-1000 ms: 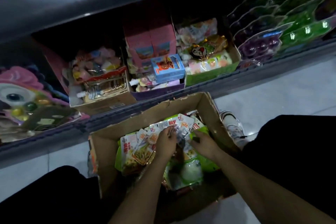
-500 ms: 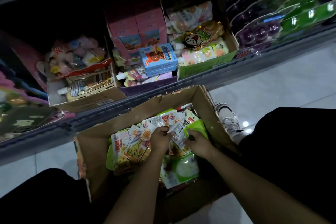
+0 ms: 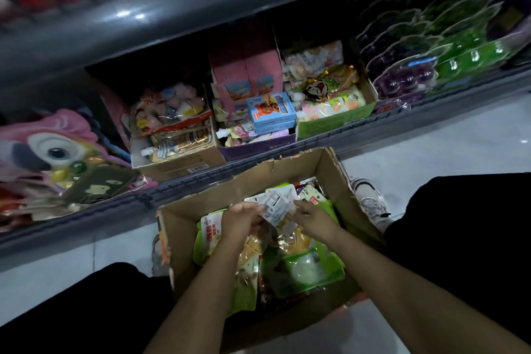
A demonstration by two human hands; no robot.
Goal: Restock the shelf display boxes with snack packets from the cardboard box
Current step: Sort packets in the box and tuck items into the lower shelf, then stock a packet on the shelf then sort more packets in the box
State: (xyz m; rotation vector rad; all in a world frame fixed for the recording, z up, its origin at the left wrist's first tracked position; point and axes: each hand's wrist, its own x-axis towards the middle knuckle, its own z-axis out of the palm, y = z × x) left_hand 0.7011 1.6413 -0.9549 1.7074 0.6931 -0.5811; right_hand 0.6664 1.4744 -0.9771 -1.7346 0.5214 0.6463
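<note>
Head view is showing a small white packet [image 3: 275,205] being pinched between the left hand [image 3: 242,217] and right hand [image 3: 311,217], just above the cardboard box [image 3: 290,169]. It is looking light, thin and crinkly, best taken by its edges. Display boxes [image 3: 336,121] are sitting on the shelf [image 3: 184,187] beyond both hands.

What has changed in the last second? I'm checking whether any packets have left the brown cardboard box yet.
None has left. The left hand and right hand have gathered the small white snack packets into a bunch pinched between them, raised slightly above the green pouches, over the brown cardboard box. The shelf's display boxes, such as the green display box, look as before; only the camera shifted.
</note>
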